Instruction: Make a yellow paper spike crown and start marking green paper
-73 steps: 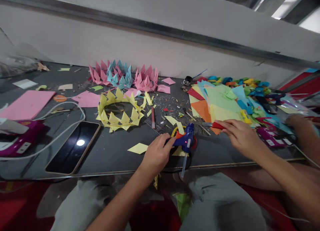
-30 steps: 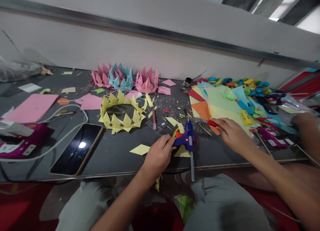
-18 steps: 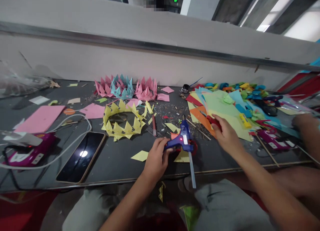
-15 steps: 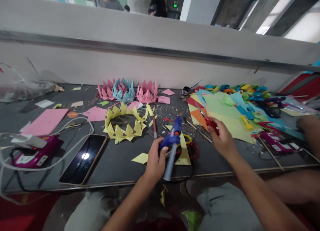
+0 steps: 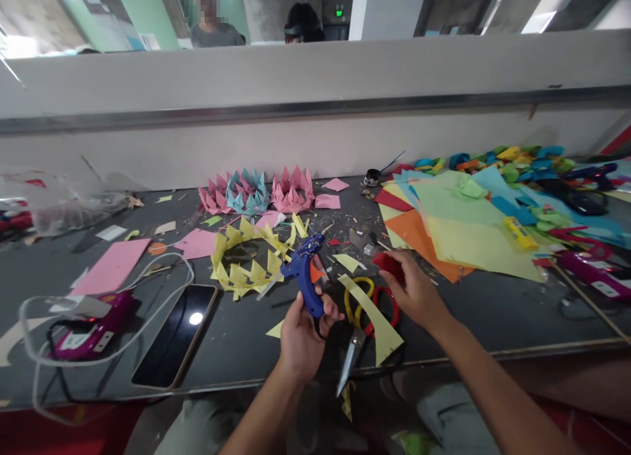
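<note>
My left hand [image 5: 305, 336] grips a blue hot glue gun [image 5: 308, 281] by its handle, the nozzle tilted up and away from me; a clear glue stick [image 5: 270, 286] juts out of its back. My right hand [image 5: 417, 287] is closed on a red-handled tool [image 5: 389, 264], its far end too blurred to name. Between the hands lie scissors with metal blades [image 5: 351, 359], yellow and red handle loops, and a curved yellow paper strip [image 5: 372, 320] partly over them. Left of the glue gun stands a yellow paper crown [image 5: 241, 281] with a pointed rim.
Pink crowns [image 5: 293, 192] and a blue one [image 5: 248, 195] stand near the wall. A phone [image 5: 175, 336] and a purple power strip [image 5: 96, 330] with white cables lie at left. Coloured sheets [image 5: 473, 225] and a yellow glue box [image 5: 520, 233] occupy the right. Scraps litter the middle.
The glue gun has turned in my left hand, its glue stick now pointing left instead of toward me. My right hand has moved slightly left and down with the red-handled tool.
</note>
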`<state>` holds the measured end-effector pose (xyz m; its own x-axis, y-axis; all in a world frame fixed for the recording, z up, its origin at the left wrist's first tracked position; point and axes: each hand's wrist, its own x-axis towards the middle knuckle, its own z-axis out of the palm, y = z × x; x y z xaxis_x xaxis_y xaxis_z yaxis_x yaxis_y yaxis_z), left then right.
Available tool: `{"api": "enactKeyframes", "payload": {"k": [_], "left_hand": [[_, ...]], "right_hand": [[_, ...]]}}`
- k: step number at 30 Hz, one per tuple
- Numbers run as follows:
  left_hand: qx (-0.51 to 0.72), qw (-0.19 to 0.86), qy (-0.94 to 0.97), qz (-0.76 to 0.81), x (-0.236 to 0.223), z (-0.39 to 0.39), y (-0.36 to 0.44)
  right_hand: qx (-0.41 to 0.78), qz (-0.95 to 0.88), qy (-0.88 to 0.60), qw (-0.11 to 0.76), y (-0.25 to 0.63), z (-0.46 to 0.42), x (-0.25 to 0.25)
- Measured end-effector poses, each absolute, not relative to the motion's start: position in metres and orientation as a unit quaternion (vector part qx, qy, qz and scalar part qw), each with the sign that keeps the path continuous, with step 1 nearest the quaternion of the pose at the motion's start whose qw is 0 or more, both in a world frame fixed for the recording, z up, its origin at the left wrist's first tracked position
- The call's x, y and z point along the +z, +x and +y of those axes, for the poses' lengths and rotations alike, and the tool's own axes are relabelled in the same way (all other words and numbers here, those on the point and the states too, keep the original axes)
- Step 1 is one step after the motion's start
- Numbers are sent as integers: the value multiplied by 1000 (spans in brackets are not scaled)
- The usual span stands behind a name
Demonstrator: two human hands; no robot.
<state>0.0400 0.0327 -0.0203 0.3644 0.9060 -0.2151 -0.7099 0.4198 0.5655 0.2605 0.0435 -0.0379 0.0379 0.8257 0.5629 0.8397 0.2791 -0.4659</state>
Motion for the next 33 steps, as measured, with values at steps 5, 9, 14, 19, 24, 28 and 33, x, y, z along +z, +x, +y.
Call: {"api": "enactKeyframes", "payload": {"k": [5,9,14,19,24,28,33], "left_hand": [[505,796,207,262,-22,35,43],[520,762,239,303,-21,33,46],[537,729,265,332,-22,30,49],[549,700,292,350,-23,29,52],[554,686,296,367,-25,29,53],[565,667,309,375,-29,28,53],[572,652,331,372,-34,28,51]], "right_hand": [[-15,-717,-589,372,254,43,-38],[-6,-723,-586,365,247,42,-36],[2,-724,-585,365,236,39,-35],[9,-719,-597,356,227,34,-33],[6,-716,-600,355,221,30,-28],[5,-717,-601,353,219,28,-27],[-3,-715,-604,351,218,27,-26]]}}
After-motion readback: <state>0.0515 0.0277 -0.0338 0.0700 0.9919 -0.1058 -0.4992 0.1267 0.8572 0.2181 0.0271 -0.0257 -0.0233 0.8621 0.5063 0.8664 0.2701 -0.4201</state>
